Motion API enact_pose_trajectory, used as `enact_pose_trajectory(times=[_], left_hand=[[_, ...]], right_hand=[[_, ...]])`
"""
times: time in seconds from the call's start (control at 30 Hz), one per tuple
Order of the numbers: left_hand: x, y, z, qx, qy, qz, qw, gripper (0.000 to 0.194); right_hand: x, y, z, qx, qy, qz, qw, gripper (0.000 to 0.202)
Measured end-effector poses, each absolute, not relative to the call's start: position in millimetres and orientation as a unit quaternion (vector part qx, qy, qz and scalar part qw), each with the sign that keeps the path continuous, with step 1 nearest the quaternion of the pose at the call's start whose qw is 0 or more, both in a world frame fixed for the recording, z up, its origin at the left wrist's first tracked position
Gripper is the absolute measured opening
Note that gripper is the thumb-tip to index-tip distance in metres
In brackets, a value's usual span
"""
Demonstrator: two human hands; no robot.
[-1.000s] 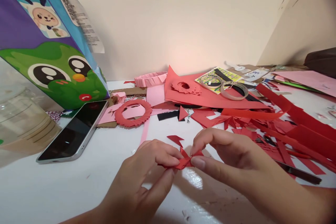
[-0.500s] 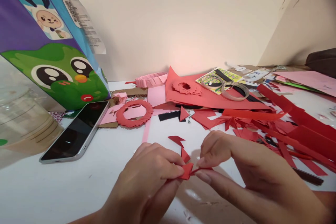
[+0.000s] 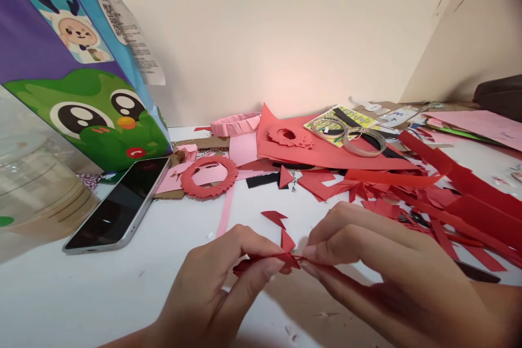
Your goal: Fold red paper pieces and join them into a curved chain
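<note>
My left hand (image 3: 216, 274) is closed, its thumb and forefinger pinching a narrow piece of folded red paper (image 3: 290, 260) above the white table (image 3: 163, 293). At the paper's right end, the thumb and fingertips of my right hand (image 3: 379, 266) are pressed together on a thin tip. Part of the paper is hidden by my left fingers. Just beyond my hands lie two small folded red paper pieces, a pointed one (image 3: 274, 218) and a triangular one (image 3: 287, 241). Farther back is a ring of folded red paper (image 3: 187, 182).
A phone (image 3: 116, 212), a clear cup (image 3: 36, 190) and a colourful bag (image 3: 93, 87) stand or lie at left. Behind are a pleated pink paper ring (image 3: 234, 126), a red paper rosette (image 3: 299, 138) and tape rolls (image 3: 373, 148). Red paper scraps (image 3: 408, 201) pile up at right.
My left hand has turned, so its thumb now shows in front and the red paper lies flatter, edge-on. My right fingertips have shifted slightly left and drawn closer together.
</note>
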State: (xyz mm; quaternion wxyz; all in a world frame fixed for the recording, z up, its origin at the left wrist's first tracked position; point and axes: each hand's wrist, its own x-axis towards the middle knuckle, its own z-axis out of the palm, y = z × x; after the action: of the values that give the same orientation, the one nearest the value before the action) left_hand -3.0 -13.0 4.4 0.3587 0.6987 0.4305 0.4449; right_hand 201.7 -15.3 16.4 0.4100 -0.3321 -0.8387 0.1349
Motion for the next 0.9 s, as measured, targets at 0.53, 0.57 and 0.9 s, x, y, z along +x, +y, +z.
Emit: enact_pose_trajectory(times=[0.53, 0.57, 0.9], left_hand=[[-3.2, -9.1, 6.4, 0.675, 0.466, 0.432, 0.375, 0.012], [-2.9, -9.3, 6.7, 0.667, 0.476, 0.427, 0.382, 0.012], [-5.7, -5.4, 8.2, 0.733, 0.457, 0.407, 0.296, 0.016]], right_hand=[[200.2, 2.7, 16.2, -0.379, -0.754, 0.330, 0.423, 0.012], [199.6, 2.2, 16.8, -0.382, -0.751, 0.338, 0.419, 0.013], [197.7, -3.0, 19.4, -0.417, -0.707, 0.375, 0.432, 0.007]])
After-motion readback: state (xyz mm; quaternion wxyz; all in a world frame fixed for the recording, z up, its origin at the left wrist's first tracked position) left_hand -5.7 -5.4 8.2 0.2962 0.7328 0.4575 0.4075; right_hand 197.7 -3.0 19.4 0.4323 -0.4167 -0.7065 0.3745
